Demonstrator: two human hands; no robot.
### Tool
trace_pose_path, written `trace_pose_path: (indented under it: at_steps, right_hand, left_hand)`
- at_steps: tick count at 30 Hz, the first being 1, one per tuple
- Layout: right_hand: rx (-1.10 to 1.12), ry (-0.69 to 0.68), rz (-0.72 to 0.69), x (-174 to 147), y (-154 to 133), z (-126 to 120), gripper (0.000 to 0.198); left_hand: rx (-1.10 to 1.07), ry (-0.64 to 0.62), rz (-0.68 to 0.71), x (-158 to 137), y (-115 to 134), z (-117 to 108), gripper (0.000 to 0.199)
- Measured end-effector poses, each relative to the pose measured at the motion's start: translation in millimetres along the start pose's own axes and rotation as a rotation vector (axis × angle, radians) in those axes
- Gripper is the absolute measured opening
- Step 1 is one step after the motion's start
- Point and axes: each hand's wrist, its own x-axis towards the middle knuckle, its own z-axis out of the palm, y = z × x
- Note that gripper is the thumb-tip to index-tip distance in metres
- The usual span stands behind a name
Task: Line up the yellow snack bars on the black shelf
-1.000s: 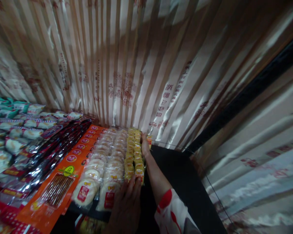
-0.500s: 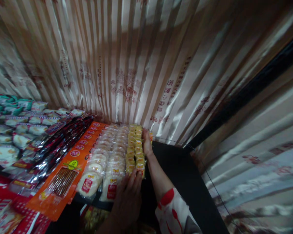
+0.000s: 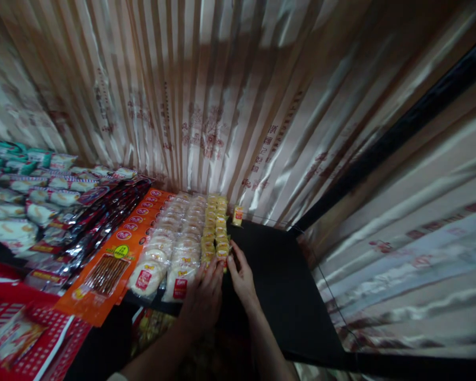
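Small yellow-wrapped snack packets stand in two narrow rows, packed front to back on a black shelf. My left hand is at the near end of these rows, its extended fingers touching the front packets. To their right, my right hand has its thumb and fingers apart, with the fingertips against the side of the front packet. One loose yellow packet stands apart by the curtain. Left of the yellow rows are rows of round white cakes in clear wrappers.
Further left lie orange snack packs, dark shiny packs and white bags. A red basket stands at the lower left. Printed curtain hangs behind, and a black pole slants across the right.
My right hand has moved back toward me from the far right side of the yellow rows to their front end, exposing the loose packet. My left hand stays at the front.
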Motion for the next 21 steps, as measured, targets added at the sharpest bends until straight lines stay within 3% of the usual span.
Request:
trace_pose_path:
  at_steps: [7, 16, 21]
  right_hand:
    - [-0.089, -0.026, -0.061, -0.8, 9.6, 4.7, 0.051]
    - [-0.255, -0.006, -0.106, -5.0, 5.9, 5.9, 0.047]
    - [-0.291, -0.013, -0.130, -5.0, 8.4, 5.9, 0.047]
  left_hand:
    - [-0.056, -0.003, 0.011, -3.9, -0.2, 5.9, 0.039]
    - [-0.282, 0.134, -0.039, -5.8, -0.2, 3.2, 0.023]
    - [-0.428, 0.211, -0.111, 32.5, -9.3, -13.0, 0.027]
